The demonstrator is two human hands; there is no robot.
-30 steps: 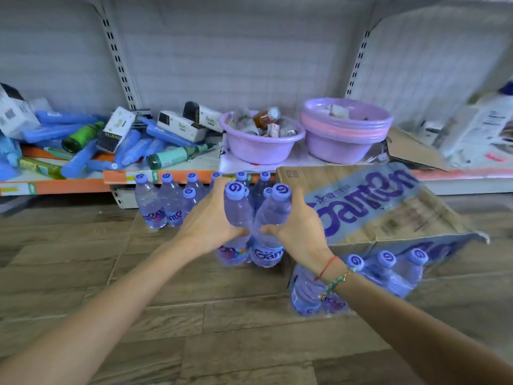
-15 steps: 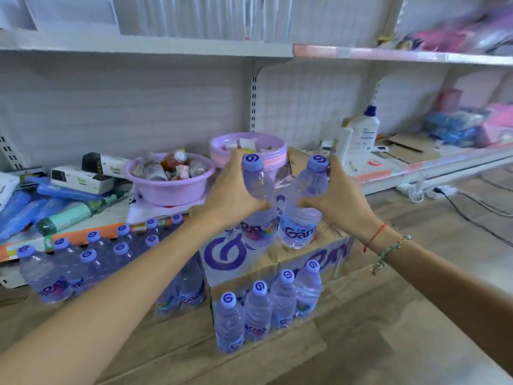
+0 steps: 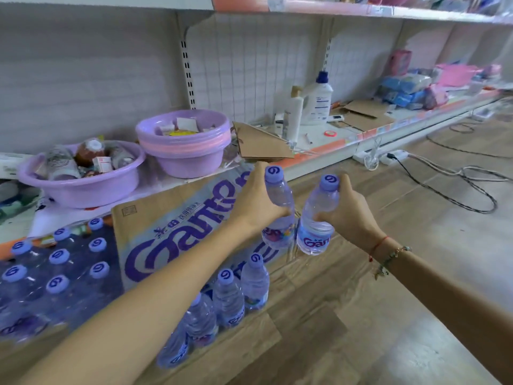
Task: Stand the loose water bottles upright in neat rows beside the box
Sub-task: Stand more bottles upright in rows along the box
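Clear plastic water bottle with lilac cap (image 3: 279, 209) being gripped round the shoulder by left hand (image 3: 256, 201), fingers curled about it. Second clear lilac-capped bottle (image 3: 319, 218) being gripped likewise by right hand (image 3: 348, 215), fingers wrapped behind, thumb across the front. Both being held upright, clear of the floor, just beside each other, over the right end of the brown printed cardboard box (image 3: 177, 234). Probably being carried as a pair, caps up, so as to be set down without turning.

Standing already on the wood-look floor (image 3: 416, 273): short row of matching bottles (image 3: 230, 298) along the near edge of the box, apparently awaiting extension toward its right end. Larger block of capped bottles (image 3: 58, 262) standing to the left of the box.

Hard to make out:
- bottle nearest the camera in the short row, partly hidden by the left forearm;
- left block blurring at the frame edge, count not obtainable;
- far side of the box, not showing;
- contents of the lilac plastic basins (image 3: 83, 187) on the low shelf, mostly indistinct.
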